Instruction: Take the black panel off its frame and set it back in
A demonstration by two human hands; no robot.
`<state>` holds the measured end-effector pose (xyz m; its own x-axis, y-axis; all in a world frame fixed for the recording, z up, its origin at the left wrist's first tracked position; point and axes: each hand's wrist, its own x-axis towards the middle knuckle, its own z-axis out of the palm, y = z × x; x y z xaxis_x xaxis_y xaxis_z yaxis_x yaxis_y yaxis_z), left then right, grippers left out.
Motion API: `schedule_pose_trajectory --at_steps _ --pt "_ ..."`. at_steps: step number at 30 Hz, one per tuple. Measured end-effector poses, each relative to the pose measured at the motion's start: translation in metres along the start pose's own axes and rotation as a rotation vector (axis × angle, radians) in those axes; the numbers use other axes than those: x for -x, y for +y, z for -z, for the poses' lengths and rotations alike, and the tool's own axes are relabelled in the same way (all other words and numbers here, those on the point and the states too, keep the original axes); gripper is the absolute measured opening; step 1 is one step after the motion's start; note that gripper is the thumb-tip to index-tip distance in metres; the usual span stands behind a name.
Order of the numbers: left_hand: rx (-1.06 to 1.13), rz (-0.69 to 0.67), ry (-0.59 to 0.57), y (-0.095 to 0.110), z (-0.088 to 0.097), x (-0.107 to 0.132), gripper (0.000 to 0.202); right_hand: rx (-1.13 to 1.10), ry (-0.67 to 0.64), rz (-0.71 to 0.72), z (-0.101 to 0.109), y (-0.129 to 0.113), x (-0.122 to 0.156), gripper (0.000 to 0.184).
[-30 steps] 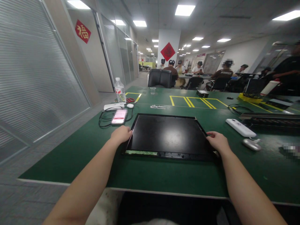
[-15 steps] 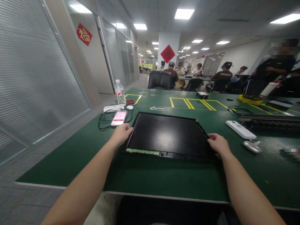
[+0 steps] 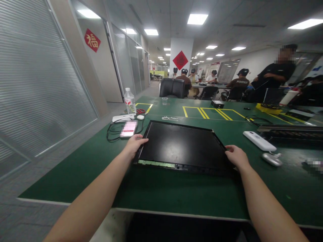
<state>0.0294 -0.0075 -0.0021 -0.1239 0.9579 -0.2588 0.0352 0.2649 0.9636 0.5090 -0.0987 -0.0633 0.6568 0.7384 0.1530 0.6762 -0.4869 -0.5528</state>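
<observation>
A flat black display panel [image 3: 180, 144] lies on the green table [image 3: 176, 195] in front of me, with a green circuit strip along its near edge. My left hand [image 3: 135, 144] grips the panel's left edge, fingers curled onto it. On the opposite side, my right hand [image 3: 236, 156] holds the right edge, fingers wrapped around the frame. Both forearms reach in from the bottom of the view.
Left of the panel lie a phone [image 3: 128, 129], black cables, a white power strip [image 3: 123, 117] and a water bottle [image 3: 130, 101]. To the right sit a white device [image 3: 259, 141] and a silver mouse [image 3: 271, 159]. A black chair [image 3: 173, 88] and several people are beyond.
My hands keep hold of the panel's two sides; the left fingers have slid a little further onto its edge. A person in black has stepped into view at the far right.
</observation>
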Motion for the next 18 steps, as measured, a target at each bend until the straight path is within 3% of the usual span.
schedule_pose_trajectory --at_steps 11,18 --pt "0.172 0.093 0.037 -0.010 0.000 -0.013 0.040 0.005 -0.027 -0.008 0.000 -0.002 0.002 0.031" --pt "0.182 0.080 -0.087 -0.010 0.004 -0.015 0.042 0.000 -0.012 -0.009 0.001 -0.005 0.006 0.030"
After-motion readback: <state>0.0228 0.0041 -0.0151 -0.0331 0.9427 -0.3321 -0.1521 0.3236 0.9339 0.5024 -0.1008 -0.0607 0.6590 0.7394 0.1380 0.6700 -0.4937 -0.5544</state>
